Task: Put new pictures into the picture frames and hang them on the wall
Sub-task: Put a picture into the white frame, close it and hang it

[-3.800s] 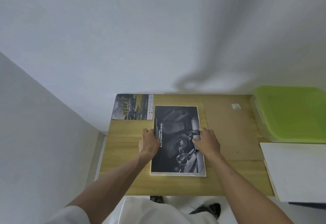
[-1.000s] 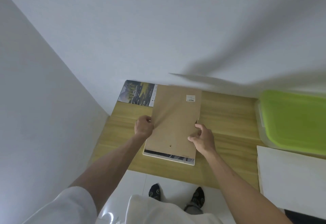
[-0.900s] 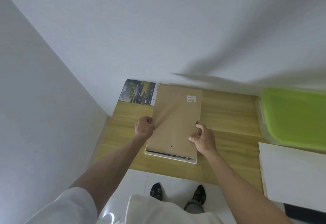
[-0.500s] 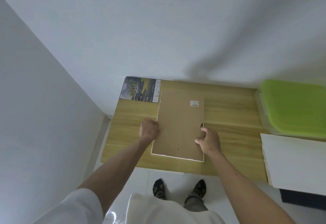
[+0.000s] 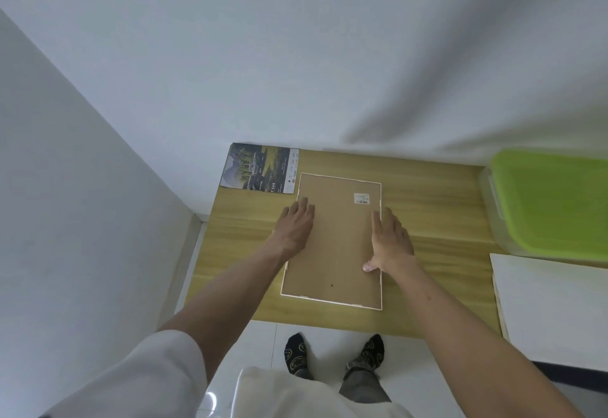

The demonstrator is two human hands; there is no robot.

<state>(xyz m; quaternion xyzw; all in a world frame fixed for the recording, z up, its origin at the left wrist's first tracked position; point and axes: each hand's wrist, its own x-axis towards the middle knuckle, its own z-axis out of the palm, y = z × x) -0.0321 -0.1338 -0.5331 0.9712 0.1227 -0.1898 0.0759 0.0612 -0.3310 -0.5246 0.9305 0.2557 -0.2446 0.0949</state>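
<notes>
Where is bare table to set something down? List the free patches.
Free: the strip between the frame and the green bin, behind the white board; the table along the wall behind the frame; the strip left of the left hand, below the brochure. Crowded: the middle, where both hands, the right hand included, press the frame flat.

1 frame [image 5: 335, 253], 1 print [image 5: 260, 167], 1 bin [image 5: 552, 200], 2 hands.

A green-lidded clear bin [image 5: 552, 200] sits on the wooden desk [image 5: 437, 220], well right of the fingers. A white board [image 5: 552, 305] lies nearer, below it. Dark socks [image 5: 297, 353] stand on white floor [image 5: 411, 361].
</notes>
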